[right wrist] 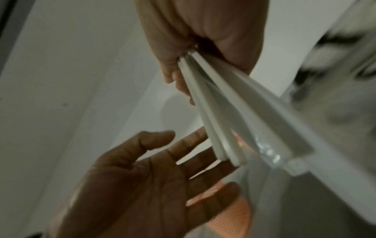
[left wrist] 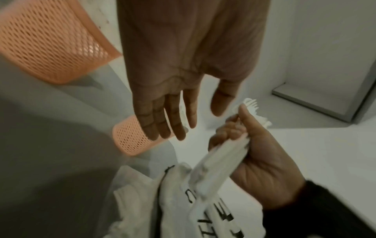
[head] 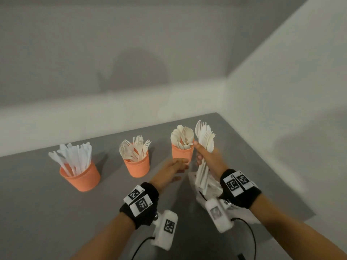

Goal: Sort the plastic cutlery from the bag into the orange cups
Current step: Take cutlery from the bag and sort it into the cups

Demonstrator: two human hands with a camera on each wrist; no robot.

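Note:
Three orange mesh cups stand in a row on the grey table: the left cup (head: 80, 175) holds knives, the middle cup (head: 138, 166) forks, the right cup (head: 182, 152) spoons. My right hand (head: 206, 158) grips a bundle of white plastic cutlery (head: 203, 139) upright, heads up, just right of the spoon cup; forks and a spoon show at its top. The handles (right wrist: 223, 116) fan out below the fist. My left hand (head: 180, 169) is open, fingers (left wrist: 168, 116) straight, empty, in front of the spoon cup and beside the bundle. The white printed bag (left wrist: 179, 201) lies under the right wrist.
The grey table (head: 47, 212) sits in a corner, with a white wall close behind the cups and another on the right. Its right edge runs just past the bag. Cables trail from both wrist cameras at the near edge.

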